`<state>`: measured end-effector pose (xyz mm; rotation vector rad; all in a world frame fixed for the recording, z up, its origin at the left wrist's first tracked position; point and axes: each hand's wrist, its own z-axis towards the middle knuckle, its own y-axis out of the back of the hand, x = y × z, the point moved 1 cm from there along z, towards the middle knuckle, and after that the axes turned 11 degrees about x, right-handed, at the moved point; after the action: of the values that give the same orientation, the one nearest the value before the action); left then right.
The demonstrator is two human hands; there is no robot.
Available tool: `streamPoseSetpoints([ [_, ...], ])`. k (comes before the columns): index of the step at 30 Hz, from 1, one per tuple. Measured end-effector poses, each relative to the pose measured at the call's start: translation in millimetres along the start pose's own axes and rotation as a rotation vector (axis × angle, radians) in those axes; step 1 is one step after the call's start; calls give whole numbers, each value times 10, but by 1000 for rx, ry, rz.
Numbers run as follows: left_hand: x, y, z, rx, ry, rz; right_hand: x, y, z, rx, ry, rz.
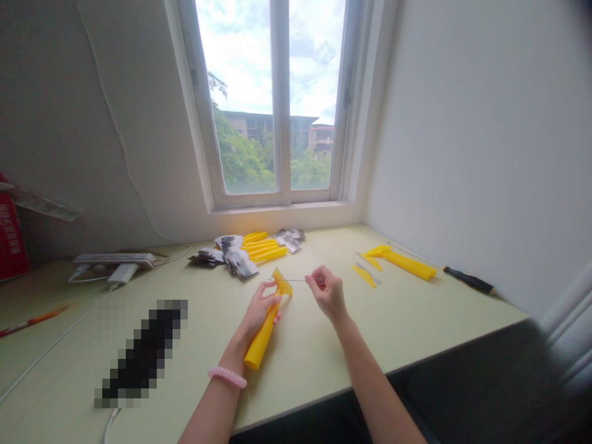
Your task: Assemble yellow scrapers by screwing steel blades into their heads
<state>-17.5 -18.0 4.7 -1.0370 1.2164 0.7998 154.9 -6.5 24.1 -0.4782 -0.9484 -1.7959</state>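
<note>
My left hand (265, 302) is wrapped round a yellow plastic scraper (261, 342), just below its head. The scraper leans, with its thick handle end toward me and its flared head pointing away. My right hand (326, 290) pinches a thin metal rod (295, 280) that runs level to the left. Its left tip meets the scraper head near my left fingertips; my fingers hide the exact contact. Both hands are just above the pale tabletop (314, 364).
Toward the window lie several yellow handles (266, 246) among small packets (241, 264). At right are another yellow scraper (409, 264), a loose yellow piece with a blade (365, 275) and a black-handled screwdriver (469, 280). A power strip (115, 260) and pixelated dark object (143, 354) lie left.
</note>
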Motion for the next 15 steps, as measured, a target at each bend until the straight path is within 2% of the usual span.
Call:
streamPoseSetpoints([
  [5, 6, 2, 1, -17, 1, 0, 21, 8, -6, 33, 4, -45],
  [15, -2, -19, -3, -4, -13, -17, -5, 6, -14, 2, -54, -71],
])
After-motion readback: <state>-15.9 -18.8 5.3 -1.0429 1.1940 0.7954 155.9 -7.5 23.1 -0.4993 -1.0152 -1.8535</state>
